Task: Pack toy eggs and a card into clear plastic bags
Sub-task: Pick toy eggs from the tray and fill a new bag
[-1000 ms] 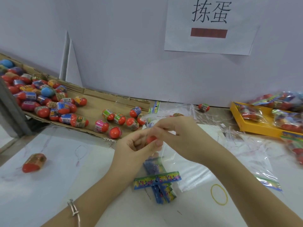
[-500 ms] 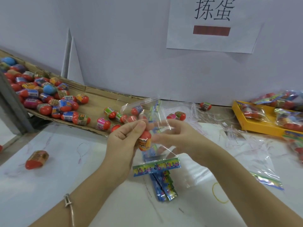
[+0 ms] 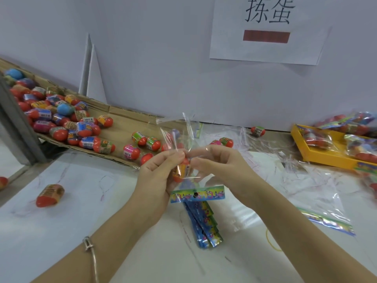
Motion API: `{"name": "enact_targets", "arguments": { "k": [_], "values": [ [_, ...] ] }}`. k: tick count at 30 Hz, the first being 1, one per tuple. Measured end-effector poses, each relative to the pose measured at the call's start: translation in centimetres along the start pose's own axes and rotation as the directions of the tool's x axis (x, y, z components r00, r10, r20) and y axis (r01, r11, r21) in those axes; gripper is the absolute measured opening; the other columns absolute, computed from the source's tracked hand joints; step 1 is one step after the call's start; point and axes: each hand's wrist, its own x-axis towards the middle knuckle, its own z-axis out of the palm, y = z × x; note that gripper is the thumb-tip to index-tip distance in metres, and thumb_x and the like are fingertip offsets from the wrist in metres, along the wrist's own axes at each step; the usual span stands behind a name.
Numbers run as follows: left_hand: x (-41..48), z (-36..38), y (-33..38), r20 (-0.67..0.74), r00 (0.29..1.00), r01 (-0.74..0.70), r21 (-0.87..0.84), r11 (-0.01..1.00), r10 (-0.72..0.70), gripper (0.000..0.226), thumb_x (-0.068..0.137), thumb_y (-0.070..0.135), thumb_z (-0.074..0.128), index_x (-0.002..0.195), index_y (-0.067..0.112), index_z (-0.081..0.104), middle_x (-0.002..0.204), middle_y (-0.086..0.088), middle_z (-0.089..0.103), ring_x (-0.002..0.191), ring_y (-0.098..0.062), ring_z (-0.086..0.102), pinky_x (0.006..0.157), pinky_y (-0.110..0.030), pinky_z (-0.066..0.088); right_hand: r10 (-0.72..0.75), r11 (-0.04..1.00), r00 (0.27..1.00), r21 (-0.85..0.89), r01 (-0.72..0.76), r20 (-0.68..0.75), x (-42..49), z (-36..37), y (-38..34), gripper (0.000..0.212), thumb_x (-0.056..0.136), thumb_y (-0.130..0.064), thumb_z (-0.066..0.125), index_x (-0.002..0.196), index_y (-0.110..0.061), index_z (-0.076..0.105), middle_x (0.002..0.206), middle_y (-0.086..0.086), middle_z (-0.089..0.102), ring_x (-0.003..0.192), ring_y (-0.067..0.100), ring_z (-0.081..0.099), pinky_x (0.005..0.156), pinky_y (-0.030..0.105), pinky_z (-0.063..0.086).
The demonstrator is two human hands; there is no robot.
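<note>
Near the left edge of the tabletop (image 3: 106,217) a stray egg (image 3: 50,195) lies on its side. Behind it, the cardboard tray (image 3: 122,123) along the far left edge holds the heap of loose eggs (image 3: 67,123).

At the middle, my left hand (image 3: 157,176) has its thumb and fingers clamped on the clear bag (image 3: 179,137), right where the toy egg (image 3: 182,170) sits. A second ago that egg was only pinched at the bag's mouth, low over the tabletop. Now it has dropped below my fingers, inside the film, and the bag is raised with its open flaps standing up. The card (image 3: 197,194) hangs crosswise at the bag's lower end and has risen with it, so I judge it is already inside.

My right hand (image 3: 220,166) pinches the other side of the bag, fingers together on the film. So one egg is in, and more eggs are probably due before closing.

Below my hands the stack of cards (image 3: 204,227) lies flat. Empty bags (image 3: 318,193) are spread toward the right edge, and the yellow tray (image 3: 318,160) at the far right corner holds finished packs.
</note>
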Motion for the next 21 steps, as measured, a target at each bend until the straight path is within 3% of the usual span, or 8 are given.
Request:
{"name": "enact_targets", "arguments": {
  "k": [4, 6, 8, 12, 16, 18, 20, 21],
  "values": [
    [-0.1, 0.0, -0.2, -0.028, 0.999, -0.018, -0.001, 1.0, 0.018, 0.011, 0.069, 0.017, 0.068, 0.071, 0.012, 0.076, 0.073, -0.009, 0.074, 0.062, -0.015, 0.07, 0.055, -0.024, 0.057, -0.047, 0.999, 0.998, -0.001, 0.047, -0.037, 0.1, 0.6, 0.4, 0.02, 0.08, -0.001, 0.073, 0.099, -0.007, 0.071, 0.087, 0.004, 0.075, 0.067, 0.01, 0.069, 0.063, 0.02, 0.056],
    [0.1, 0.0, -0.3, -0.001, 1.0, -0.021, 0.01, 1.0, 0.021, 0.015, 0.068, 0.023, 0.069, 0.075, 0.014, 0.079, 0.075, -0.007, 0.075, 0.064, -0.014, 0.071, 0.058, -0.025, 0.058, -0.061, 0.998, 0.996, 0.002, 0.061, -0.058, 0.1, 0.5, 0.5, 0.013, 0.084, -0.003, 0.07, 0.096, -0.005, 0.07, 0.079, 0.001, 0.075, 0.065, 0.007, 0.068, 0.06, 0.016, 0.052],
    [0.2, -0.1, -0.3, 0.056, 0.998, -0.015, 0.041, 0.999, 0.013, 0.018, 0.067, 0.026, 0.069, 0.078, 0.017, 0.08, 0.077, -0.005, 0.075, 0.066, -0.013, 0.071, 0.061, -0.025, 0.058, -0.075, 0.997, 0.994, 0.027, 0.077, -0.077, 0.1, 0.4, 0.5, 0.009, 0.087, -0.003, 0.065, 0.092, -0.008, 0.071, 0.071, -0.004, 0.073, 0.062, 0.004, 0.067, 0.058, 0.013, 0.049],
    [0.4, -0.4, -0.6, 0.075, 0.997, 0.028, 0.127, 0.992, -0.037, 0.033, 0.051, 0.027, 0.081, 0.082, 0.014, 0.08, 0.086, -0.012, 0.076, 0.078, -0.02, 0.074, 0.068, -0.027, 0.06, -0.107, 0.988, 0.989, 0.103, 0.117, -0.099, 0.1, 0.5, 0.2, 0.023, 0.088, 0.004, 0.061, 0.098, -0.015, 0.068, 0.068, -0.004, 0.072, 0.057, 0.005, 0.066, 0.057, 0.014, 0.05],
    [0.6, -0.7, -0.7, -0.016, 0.999, -0.03, 0.165, 0.986, 0.033, 0.038, 0.046, 0.033, 0.082, 0.079, 0.014, 0.079, 0.083, -0.012, 0.075, 0.074, -0.02, 0.072, 0.066, -0.027, 0.06, -0.128, 0.989, 0.981, 0.054, 0.137, -0.148, 0.2, 0.9, 0.5, 0.034, 0.088, -0.008, 0.065, 0.114, -0.028, 0.059, 0.069, -0.005, 0.072, 0.063, 0.003, 0.067, 0.064, 0.012, 0.05],
    [0.8, -0.8, -0.6, -0.095, 0.992, -0.068, 0.132, 0.989, 0.081, 0.033, 0.046, 0.031, 0.083, 0.074, 0.014, 0.078, 0.079, -0.01, 0.074, 0.07, -0.02, 0.071, 0.064, -0.028, 0.059, -0.096, 0.989, 0.963, 0.083, 0.12, -0.252, 0.5, 1.0, 1.1, 0.029, 0.089, -0.021, 0.064, 0.116, -0.031, 0.058, 0.081, 0.0, 0.074, 0.075, 0.01, 0.069, 0.069, 0.02, 0.055],
    [1.1, -0.9, -0.3, -0.189, 0.978, -0.076, 0.095, 0.993, 0.092, 0.013, 0.058, 0.02, 0.082, 0.067, 0.014, 0.075, 0.074, -0.008, 0.072, 0.068, -0.019, 0.072, 0.061, -0.028, 0.059, -0.042, 0.977, 0.922, 0.177, 0.119, -0.384, 0.9, 0.9, 1.5, 0.018, 0.094, -0.02, 0.058, 0.111, -0.028, 0.061, 0.088, 0.005, 0.071, 0.078, 0.016, 0.067, 0.07, 0.033, 0.057],
    [1.3, -1.0, -0.1, -0.234, 0.967, -0.081, 0.097, 0.992, 0.102, 0.008, 0.07, 0.014, 0.078, 0.063, 0.016, 0.075, 0.07, -0.005, 0.072, 0.065, -0.016, 0.071, 0.057, -0.027, 0.058, -0.038, 0.978, 0.898, 0.169, 0.124, -0.439, 1.1, 0.7, 1.9, 0.017, 0.096, -0.016, 0.055, 0.107, -0.027, 0.062, 0.088, 0.004, 0.069, 0.076, 0.015, 0.066, 0.066, 0.033, 0.058]
  ]
}}
